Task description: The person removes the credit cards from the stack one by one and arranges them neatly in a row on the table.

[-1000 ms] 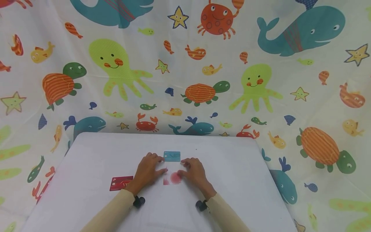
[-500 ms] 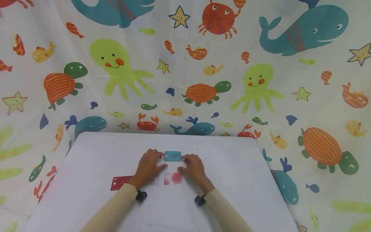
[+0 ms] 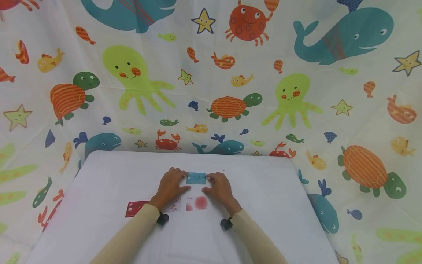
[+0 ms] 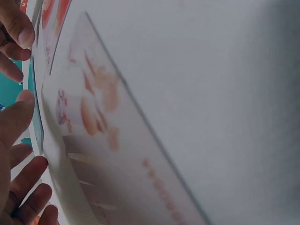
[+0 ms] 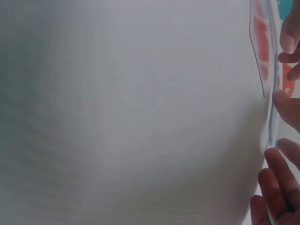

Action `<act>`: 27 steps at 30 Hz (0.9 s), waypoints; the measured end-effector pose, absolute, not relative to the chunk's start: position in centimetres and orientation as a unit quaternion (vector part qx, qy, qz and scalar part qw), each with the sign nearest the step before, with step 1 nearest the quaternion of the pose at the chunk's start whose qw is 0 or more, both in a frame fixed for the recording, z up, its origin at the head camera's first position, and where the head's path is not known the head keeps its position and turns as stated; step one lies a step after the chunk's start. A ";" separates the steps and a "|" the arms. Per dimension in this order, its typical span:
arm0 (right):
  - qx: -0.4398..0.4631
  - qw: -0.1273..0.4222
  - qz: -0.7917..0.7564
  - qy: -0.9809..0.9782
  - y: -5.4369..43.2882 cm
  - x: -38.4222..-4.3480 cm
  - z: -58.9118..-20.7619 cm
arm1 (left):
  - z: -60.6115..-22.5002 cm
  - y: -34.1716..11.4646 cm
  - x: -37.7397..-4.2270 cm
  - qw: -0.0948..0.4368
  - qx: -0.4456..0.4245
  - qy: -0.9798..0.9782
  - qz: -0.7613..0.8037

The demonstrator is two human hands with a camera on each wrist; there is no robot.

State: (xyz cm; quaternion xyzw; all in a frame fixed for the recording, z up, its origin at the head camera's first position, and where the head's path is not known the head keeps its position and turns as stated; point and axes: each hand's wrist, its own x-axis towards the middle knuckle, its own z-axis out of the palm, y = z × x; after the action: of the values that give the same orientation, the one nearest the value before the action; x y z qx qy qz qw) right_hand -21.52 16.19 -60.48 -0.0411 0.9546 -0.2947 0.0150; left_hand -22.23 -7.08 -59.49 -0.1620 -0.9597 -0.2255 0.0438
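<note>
A blue card (image 3: 196, 178) marked VIP lies on the white table, between the two hands in the head view. My left hand (image 3: 170, 187) has its index fingertip at the card's left edge, fingers loosely bent. On the opposite side, the index fingertip of my right hand (image 3: 220, 189) is at the right edge. Both thumbs point inward below the card, apart from each other. Just nearer lies a pale card with a pink circle (image 3: 200, 202). Another pale card with reddish print (image 4: 101, 103) is partly hidden by my left hand in the head view.
A red card (image 3: 136, 208) lies left of the left forearm, which covers its right part. The white table (image 3: 270, 205) extends on both sides. A curtain with sea animals (image 3: 197, 84) hangs behind the table's far edge.
Both hands have moved slightly away from the body, their index fingertips now higher along the blue card's sides. The left forearm covers more of the red card. The cards lie nearly where they were.
</note>
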 end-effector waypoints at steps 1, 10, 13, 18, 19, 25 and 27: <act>-0.043 0.016 -0.293 0.955 16.2 -21.7 -60.5 | -59.5 -7.0 -22.3 0.040 -0.161 -0.960 -0.225; -0.050 0.020 -0.282 0.958 16.0 -22.7 -60.7 | -59.7 -6.6 -23.1 0.031 -0.165 -0.961 -0.218; -0.051 0.025 -0.282 0.958 16.0 -23.0 -60.7 | -59.9 -6.5 -23.4 0.029 -0.164 -0.964 -0.209; -0.048 0.032 -0.286 0.957 15.9 -23.4 -60.6 | -59.8 -6.3 -23.7 0.023 -0.160 -0.965 -0.206; -0.047 0.033 -0.288 0.956 15.9 -23.4 -60.6 | -59.8 -6.3 -23.7 0.022 -0.159 -0.965 -0.206; -0.042 0.034 -0.305 0.951 15.8 -23.4 -60.6 | -59.9 -6.2 -23.9 0.017 -0.161 -0.966 -0.199; -0.040 0.036 -0.307 0.950 15.8 -23.4 -60.6 | -60.0 -6.2 -24.0 0.018 -0.163 -0.967 -0.196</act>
State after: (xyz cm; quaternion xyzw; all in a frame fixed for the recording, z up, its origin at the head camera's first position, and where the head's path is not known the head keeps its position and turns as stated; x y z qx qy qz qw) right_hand -23.37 15.76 -60.62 -0.0402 0.9501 -0.3074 0.0361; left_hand -23.99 -6.25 -59.99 -0.1632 -0.9668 -0.1960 0.0176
